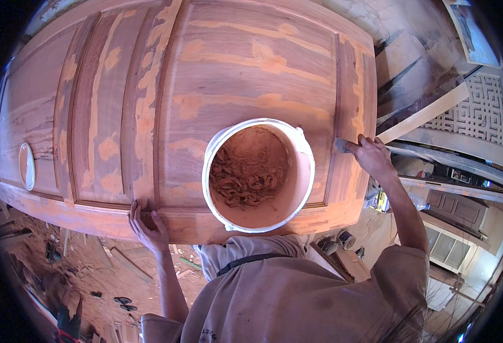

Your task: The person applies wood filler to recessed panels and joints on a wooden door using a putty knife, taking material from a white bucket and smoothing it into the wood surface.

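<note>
A large wooden door panel [251, 80] lies flat before me, streaked and dotted with orange filler. On its near part stands a white bucket [307, 171], its rounded bottom holding reddish-brown filler [251, 177] with a rough, lumpy surface. My right hand [371, 158] is closed at the door's right side, gripping a putty knife [341, 146]; only its small dark grey end shows, touching the wood near the right-hand moulding. My left hand [150, 228] rests on the near edge, left of the bucket, fingers and thumb apart, holding nothing.
A white oval lid-like piece [27, 166] lies at the door's far left. Boards [428, 114] and a carved lattice panel [474, 108] lean at the right. Wood scraps and dust cover the floor [108, 268] at lower left. A clear bottle [417, 201] lies beyond my right forearm.
</note>
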Demonstrator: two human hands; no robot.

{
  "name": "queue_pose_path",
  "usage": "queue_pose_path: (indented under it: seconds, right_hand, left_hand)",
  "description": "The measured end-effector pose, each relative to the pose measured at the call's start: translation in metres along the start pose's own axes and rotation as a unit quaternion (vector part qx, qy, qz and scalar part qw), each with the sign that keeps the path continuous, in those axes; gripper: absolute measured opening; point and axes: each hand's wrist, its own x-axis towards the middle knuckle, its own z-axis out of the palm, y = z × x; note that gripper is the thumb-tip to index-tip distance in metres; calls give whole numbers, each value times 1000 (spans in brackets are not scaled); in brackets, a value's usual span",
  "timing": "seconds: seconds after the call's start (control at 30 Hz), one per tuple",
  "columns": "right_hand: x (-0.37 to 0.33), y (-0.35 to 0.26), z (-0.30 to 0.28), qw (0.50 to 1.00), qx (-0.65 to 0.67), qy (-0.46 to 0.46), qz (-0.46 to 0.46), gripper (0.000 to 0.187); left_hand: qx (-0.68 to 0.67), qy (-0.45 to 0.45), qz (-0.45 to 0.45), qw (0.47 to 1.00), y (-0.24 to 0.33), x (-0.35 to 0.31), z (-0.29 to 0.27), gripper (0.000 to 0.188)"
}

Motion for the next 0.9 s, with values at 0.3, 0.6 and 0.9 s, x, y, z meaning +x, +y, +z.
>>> queue_pose_path:
  seconds: [0.3,0.6,0.9]
  right_hand:
    - [8,-25,-6,996,-72,-3,-50,36]
    - [6,-45,-17,996,-75,35,-37,28]
    - [14,-30,-4,997,-78,-6,-1,27]
  left_hand:
    - [-2,3,-6,1000,-1,-1,0,37]
    - [0,7,3,1000,-3,-1,-1,37]
    - [0,5,-7,1000,-3,-1,0,37]
